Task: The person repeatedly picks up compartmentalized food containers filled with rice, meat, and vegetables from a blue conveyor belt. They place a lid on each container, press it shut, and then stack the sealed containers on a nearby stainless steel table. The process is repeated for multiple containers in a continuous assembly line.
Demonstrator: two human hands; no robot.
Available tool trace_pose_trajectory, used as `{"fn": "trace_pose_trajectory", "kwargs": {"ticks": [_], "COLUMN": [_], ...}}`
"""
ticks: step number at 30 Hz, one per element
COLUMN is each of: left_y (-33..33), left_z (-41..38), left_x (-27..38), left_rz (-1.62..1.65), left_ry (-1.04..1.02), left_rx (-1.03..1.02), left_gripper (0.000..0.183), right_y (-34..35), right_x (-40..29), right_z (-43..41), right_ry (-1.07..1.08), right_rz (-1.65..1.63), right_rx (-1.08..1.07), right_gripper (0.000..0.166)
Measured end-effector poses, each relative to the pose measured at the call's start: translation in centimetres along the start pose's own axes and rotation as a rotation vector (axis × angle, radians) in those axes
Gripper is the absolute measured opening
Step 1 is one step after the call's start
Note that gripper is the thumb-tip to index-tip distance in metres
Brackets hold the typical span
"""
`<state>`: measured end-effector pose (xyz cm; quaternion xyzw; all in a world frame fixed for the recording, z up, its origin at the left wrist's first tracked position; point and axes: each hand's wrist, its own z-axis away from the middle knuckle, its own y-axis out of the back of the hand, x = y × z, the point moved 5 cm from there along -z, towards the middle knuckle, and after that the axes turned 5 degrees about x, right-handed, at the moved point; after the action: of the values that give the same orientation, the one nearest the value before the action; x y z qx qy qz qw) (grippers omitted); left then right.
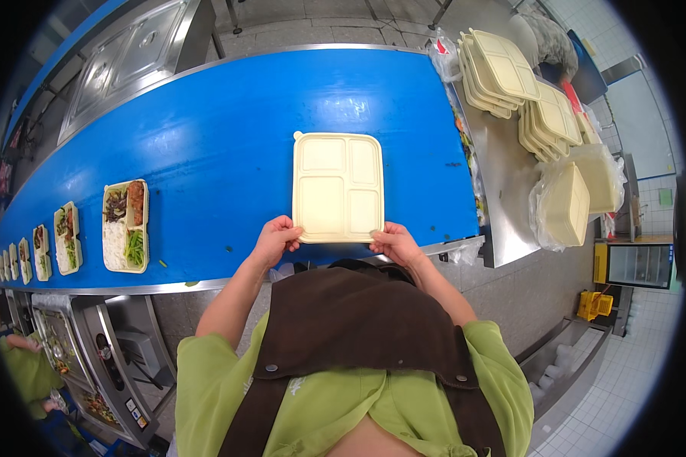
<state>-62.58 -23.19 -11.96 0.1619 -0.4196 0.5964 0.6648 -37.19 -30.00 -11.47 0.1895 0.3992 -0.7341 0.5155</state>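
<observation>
A cream four-section lunch-box piece (338, 185) is held flat over the blue conveyor belt (228, 143) in front of me; whether it is a lid or a tray I cannot tell. My left hand (277, 235) pinches its near left corner between thumb and fingers. At the near right corner, my right hand (395, 241) grips it the same way. Off to the left, a filled lunch box (126, 225) with rice, green vegetables, a dark dish and a browned piece of food lies uncovered on the belt.
Several more filled boxes (67, 237) line the belt's near left side. Stacked cream lunch-box pieces (503, 65) and plastic-wrapped stacks (560, 208) stand on a steel table (494, 154) at right. A co-worker (549, 43) is beyond them; another person (28, 365) works by food pans at lower left.
</observation>
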Motion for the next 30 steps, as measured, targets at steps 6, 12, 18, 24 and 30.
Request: {"fn": "trace_pose_trajectory", "kwargs": {"ticks": [6,12,18,24,30], "left_y": [0.7,-1.9,-2.8,-3.2,-6.6], "left_z": [-1.9,-7.3,-7.3,-7.4,-7.1], "left_x": [3.4,7.0,6.4,6.8,6.5], "left_rz": [-0.336,-0.596,-0.735,-0.776,-0.31], "left_ry": [0.01,-0.559,-0.635,-0.666,-0.446], "left_rx": [0.04,0.494,0.599,0.57,0.252], "left_gripper": [0.022,0.039,0.038,0.038,0.041], "right_y": [0.5,0.1,0.8,1.3,2.7], "right_x": [-3.5,-6.7,-5.3,-5.8,-7.5], "right_z": [-0.3,-4.5,-4.6,-4.6,-1.7], "right_ry": [0.102,0.566,0.604,0.521,0.551], "right_rz": [0.495,0.716,0.559,0.619,0.7], "right_rx": [0.161,0.765,0.727,0.782,0.812], "right_gripper": [0.031,0.035,0.029,0.031,0.03]}}
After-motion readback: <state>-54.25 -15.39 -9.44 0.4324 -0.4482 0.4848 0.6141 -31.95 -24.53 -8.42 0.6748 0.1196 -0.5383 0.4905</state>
